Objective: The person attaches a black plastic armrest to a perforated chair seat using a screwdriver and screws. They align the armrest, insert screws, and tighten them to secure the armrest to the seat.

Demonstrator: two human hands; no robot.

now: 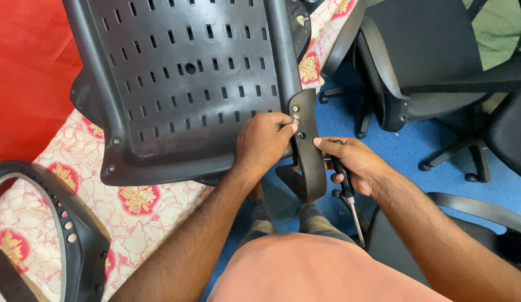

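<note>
Seen from above, looking down past an orange shirt and grey trousers. Upturned black plastic chair seat base [182,78], pierced with rows of small slots, lying on a white bedsheet with red and gold floral print [143,204] over a table. Black armrest bracket [308,148] set against the seat base's right edge, hanging down past the table edge, with a bolt head near its top and a bolt hole just below. Left hand [263,142] resting on the seat's lower right corner, fingertips pinched shut on a small bolt [294,118] held right at the bracket. Right hand [355,168] just beside the bracket's right side, thumb touching it, fingers curled closed around a black-handled screwdriver [347,193], metal shaft pointing down. Curved black chair-back frame [70,229] with pale buttons at lower left. Red cloth at upper left. Blue floor [428,148] to the right, crowded with assembled black office chairs [417,67].
</note>
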